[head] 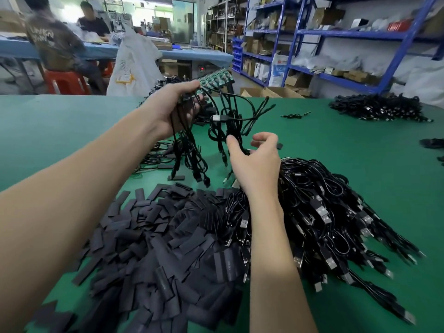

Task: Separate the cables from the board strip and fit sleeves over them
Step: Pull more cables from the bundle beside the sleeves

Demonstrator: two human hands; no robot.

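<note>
My left hand (pixel 176 109) grips the near end of a green board strip (pixel 215 80) held up above the green table (pixel 312 150). Several black cables (pixel 225 123) hang from the strip in loops. My right hand (pixel 255 159) sits below and to the right of the strip, thumb and fingers curled around one of the hanging cables. A heap of flat black sleeves (pixel 153 239) lies near me on the table. A big pile of black USB cables (pixel 336 217) lies to the right of my right forearm.
More cables lie behind the strip (pixel 158 155) and in a bundle at the far right (pixel 379 108). A single cable (pixel 294 115) lies loose on the table. Two people sit at a blue bench (pixel 192 54) behind. Blue shelves (pixel 348 34) stand at the right.
</note>
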